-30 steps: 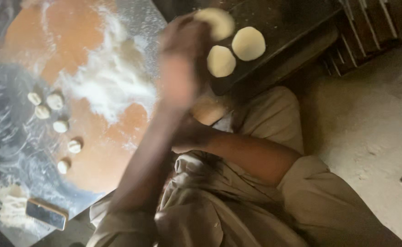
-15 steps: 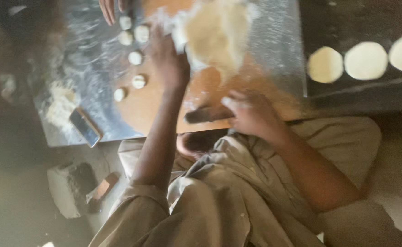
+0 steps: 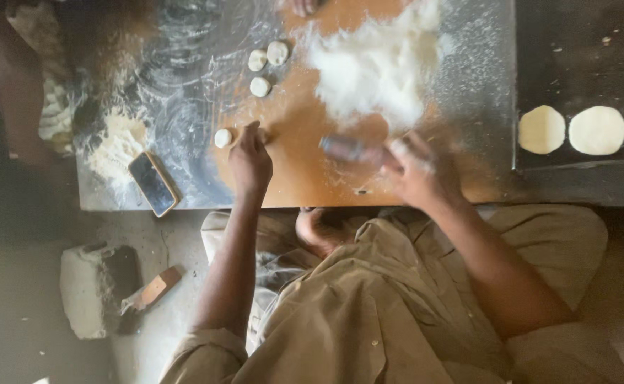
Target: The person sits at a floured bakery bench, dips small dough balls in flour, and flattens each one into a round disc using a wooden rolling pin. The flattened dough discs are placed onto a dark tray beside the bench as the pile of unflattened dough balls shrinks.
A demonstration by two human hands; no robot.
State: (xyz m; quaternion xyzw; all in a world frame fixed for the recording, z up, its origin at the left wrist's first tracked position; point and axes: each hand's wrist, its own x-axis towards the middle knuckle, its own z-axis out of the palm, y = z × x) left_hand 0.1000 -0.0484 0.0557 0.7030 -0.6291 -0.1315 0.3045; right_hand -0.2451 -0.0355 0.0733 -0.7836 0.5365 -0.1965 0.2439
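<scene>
The left hand (image 3: 249,158) is laid on the orange board (image 3: 305,171) with its fingers curled narrow, just beside a small dough ball (image 3: 222,138) at the board's left edge; whether the ball is touched cannot be told. The right hand (image 3: 415,171) is closed around a rolling pin (image 3: 347,149) (blurred, so only its dark end is made out), held low over the board below the flour heap (image 3: 379,64). Three more dough balls (image 3: 268,64) are seen near the board's upper left, well apart from both hands; the board is carried by a flour-dusted metal counter (image 3: 184,85), on which a phone (image 3: 153,183) is laid near the front edge. Three flattened dough rounds (image 3: 596,130) are lined up on a dark tray (image 3: 582,43) to the right; another person's fingers (image 3: 303,6) are glimpsed at the top edge.
</scene>
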